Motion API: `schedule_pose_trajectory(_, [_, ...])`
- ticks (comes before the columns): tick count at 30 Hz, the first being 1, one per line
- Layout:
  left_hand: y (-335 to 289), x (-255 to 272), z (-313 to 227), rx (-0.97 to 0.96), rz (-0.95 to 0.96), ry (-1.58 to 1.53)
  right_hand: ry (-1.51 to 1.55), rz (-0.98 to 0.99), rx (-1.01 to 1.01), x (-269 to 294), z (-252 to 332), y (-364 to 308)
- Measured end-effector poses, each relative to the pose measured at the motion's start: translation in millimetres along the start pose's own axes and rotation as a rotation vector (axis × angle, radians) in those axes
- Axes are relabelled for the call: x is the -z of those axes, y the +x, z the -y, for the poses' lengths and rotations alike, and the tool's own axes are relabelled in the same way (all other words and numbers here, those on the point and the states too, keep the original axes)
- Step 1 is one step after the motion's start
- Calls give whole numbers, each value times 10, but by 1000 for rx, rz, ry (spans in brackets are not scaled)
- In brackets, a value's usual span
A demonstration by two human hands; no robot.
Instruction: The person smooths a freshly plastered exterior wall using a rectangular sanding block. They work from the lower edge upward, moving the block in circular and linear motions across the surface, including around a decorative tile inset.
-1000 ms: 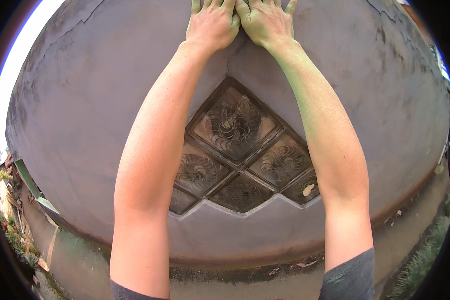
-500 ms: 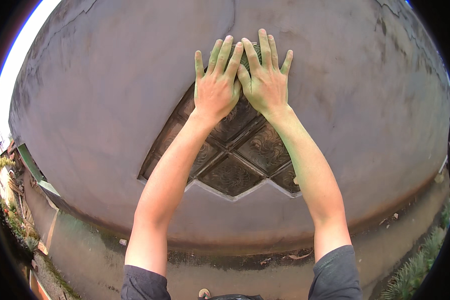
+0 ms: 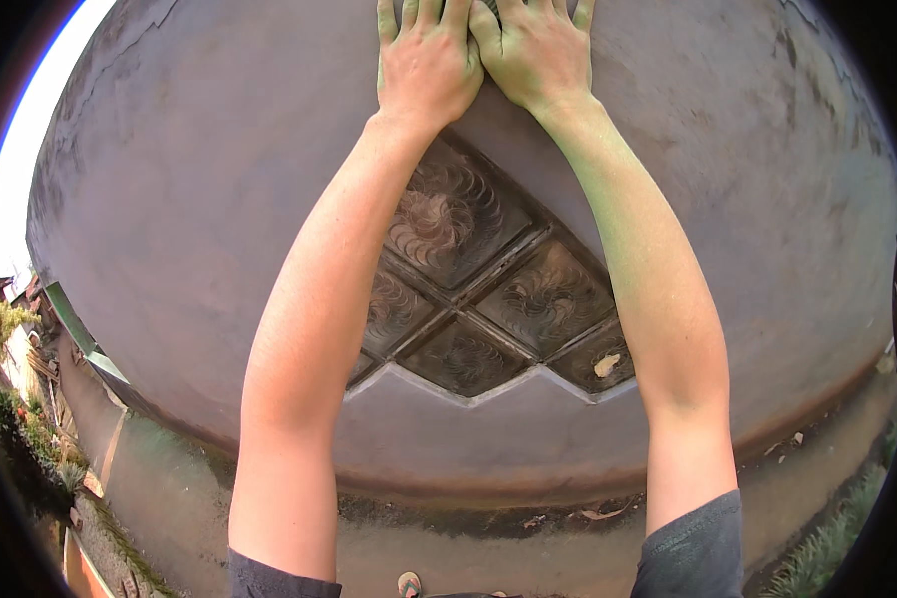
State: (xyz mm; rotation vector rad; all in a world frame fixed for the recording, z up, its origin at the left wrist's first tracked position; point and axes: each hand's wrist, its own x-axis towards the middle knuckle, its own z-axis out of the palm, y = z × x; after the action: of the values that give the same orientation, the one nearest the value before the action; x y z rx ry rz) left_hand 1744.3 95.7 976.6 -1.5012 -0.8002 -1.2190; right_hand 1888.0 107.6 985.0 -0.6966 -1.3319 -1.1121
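As L hand (image 3: 431, 68) meets R hand (image 3: 542, 60) nr view's top edge, can't tell grip, wide wall (image 3: 184, 239) alongside

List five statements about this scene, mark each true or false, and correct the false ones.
1. The left hand and right hand are side by side. True.
2. Long sleeves cover both wrists. False: the forearms are bare; the dark sleeves end above the elbows.
3. Patterned panels are set into a grey wall. True.
4. A pale fragment lies on the topmost visible panel. False: the pale fragment is on the lower-right one.
5. A sandal shows at the lower edge. True.
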Motion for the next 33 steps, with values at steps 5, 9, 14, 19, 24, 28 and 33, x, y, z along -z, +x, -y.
schedule_pose_trajectory(5, [-1175,235,-525,106,170,-81,62,224,-75,469,302,-1171])
schedule_pose_trajectory(9, [-1608,233,-590,54,161,-95,71,209,-88,518,348,-1640])
schedule_pose_trajectory(14, [-847,279,-261,-26,143,-93,55,65,-2,307,217,-863])
schedule_pose_trajectory(19, [601,158,320,-86,42,-4,-26,-46,-4,-173,-28,612])
schedule_pose_trajectory(24, [680,-48,416,-72,-23,25,0,-97,18,-361,-124,702])
schedule_pose_trajectory(28, [-41,92,59,-16,32,-21,37,-24,18,3,84,-13])
schedule_pose_trajectory(33, [-1125,321,-312,1,91,-103,154,107,-43,423,444,-1103])
